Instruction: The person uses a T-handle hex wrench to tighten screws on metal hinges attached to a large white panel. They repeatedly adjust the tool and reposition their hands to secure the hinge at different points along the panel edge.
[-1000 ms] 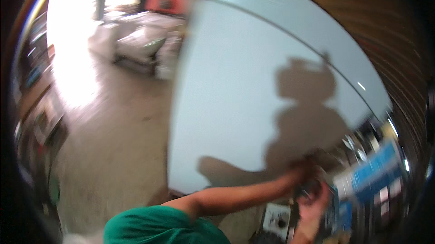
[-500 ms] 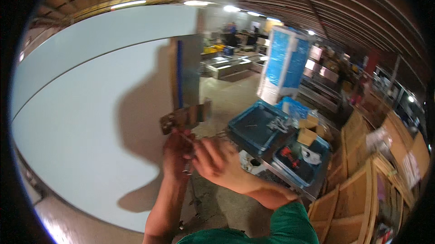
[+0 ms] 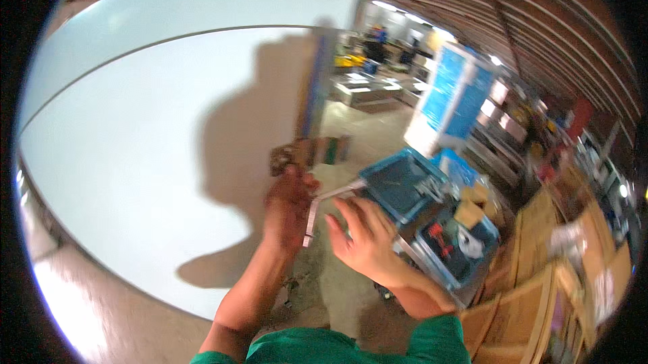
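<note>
Two-handed over the concrete floor (image 3: 337, 290), low against the foot of a large white wall panel (image 3: 148, 134). Closed the left hand (image 3: 287, 209) into a narrow grip on the upper end of a thin metal strip (image 3: 311, 221); hung the strip almost straight down from that grip, just to its right, its lower end free. Blurred there, so could not tell how many fingers wrapped it.

Held the right hand (image 3: 364, 239) just right of the strip with a wide grip, fingers spread and stretched toward the metal, nothing clasped in it. Could not tell whether the fingertips (image 3: 335, 210) touched the strip or stopped just short. Saw a second pale bar (image 3: 337, 193) slanting from above the left grip toward the right and up, over the right hand's fingers.

Past the right grip, up and to the right, noted a blue crate (image 3: 398, 185) on the floor, near the fingertips. To the right of that same grip, found another blue crate (image 3: 455, 246) with red-handled tools and a pale bag inside. Farther beyond, well apart from both grips, made out a tall blue-and-white cabinet (image 3: 452, 97). Off to the far right and below, saw wooden crates (image 3: 540, 290).

Just above the left grip, at the wall's foot, spotted a small brownish object (image 3: 283, 158), too blurred to name. Behind and above both grips, marked a dark shadow (image 3: 263, 121) cast on the white panel. Wore green sleeves (image 3: 337, 349) at the lower edge, forearms bare.
</note>
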